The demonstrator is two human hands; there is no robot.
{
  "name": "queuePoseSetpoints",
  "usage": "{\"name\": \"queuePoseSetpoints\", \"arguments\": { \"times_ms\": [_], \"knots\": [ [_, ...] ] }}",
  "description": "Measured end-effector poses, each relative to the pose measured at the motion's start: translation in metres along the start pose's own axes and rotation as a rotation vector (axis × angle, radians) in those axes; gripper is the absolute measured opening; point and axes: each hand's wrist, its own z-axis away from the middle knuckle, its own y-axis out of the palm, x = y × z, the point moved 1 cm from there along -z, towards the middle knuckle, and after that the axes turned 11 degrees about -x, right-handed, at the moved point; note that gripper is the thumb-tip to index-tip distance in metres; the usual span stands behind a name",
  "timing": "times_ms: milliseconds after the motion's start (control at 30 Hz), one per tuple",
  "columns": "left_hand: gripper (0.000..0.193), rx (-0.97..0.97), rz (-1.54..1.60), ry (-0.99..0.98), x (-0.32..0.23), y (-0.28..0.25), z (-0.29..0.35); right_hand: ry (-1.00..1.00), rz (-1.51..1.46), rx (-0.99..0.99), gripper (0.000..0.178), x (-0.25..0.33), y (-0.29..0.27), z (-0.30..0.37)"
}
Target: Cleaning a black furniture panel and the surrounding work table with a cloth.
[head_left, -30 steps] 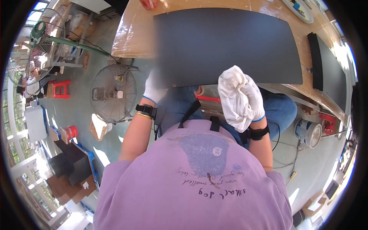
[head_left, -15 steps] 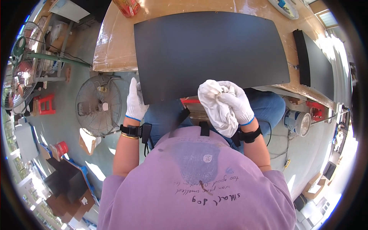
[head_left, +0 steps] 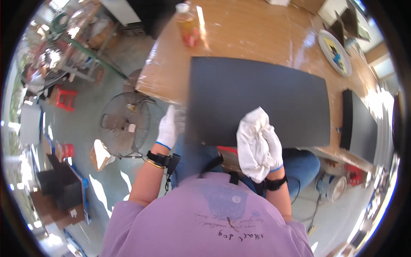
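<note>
A flat black panel lies on the table, its near edge overhanging above my lap. My left hand, in a white knit glove with a blue cuff, is at the panel's left edge. Its thumb points up and its fingers curl against that edge, partly blurred. A bunched white cloth is in my gloved right hand, over the near right part of the panel. The cloth hides most of that hand's fingers. Whether the cloth presses on the surface is hard to tell.
On the wrapped tabletop stand a drink bottle and an oval tray with small items. More dark panels are stacked at the right. A floor fan stands left; a bucket sits below right.
My view has shifted, so the panel and table sit lower and further right. The right hand and cloth have moved away from me, further over the panel. My left hand stays at its left edge.
</note>
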Motion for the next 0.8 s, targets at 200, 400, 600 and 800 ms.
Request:
{"name": "queuePoseSetpoints", "arguments": {
  "times_ms": [200,400,600,800],
  "knots": [
    [0.031,-0.088,-0.060,0.367,-0.033,0.017,0.039,-0.139,0.181,0.096,0.037,0.002,0.002,0.002],
    [0.035,0.155,-0.238,0.791,-0.055,0.037,0.105,-0.279,0.352,0.187,0.036,0.005,0.043,0.018],
    [0.049,0.267,-0.577,1.056,-0.055,0.071,0.148,-0.415,0.294,0.085,0.035,0.002,0.049,0.020],
    [0.050,0.388,-0.594,1.255,-0.046,0.085,0.149,-0.440,0.233,0.121,0.035,-0.003,0.044,0.019]
  ]
}}
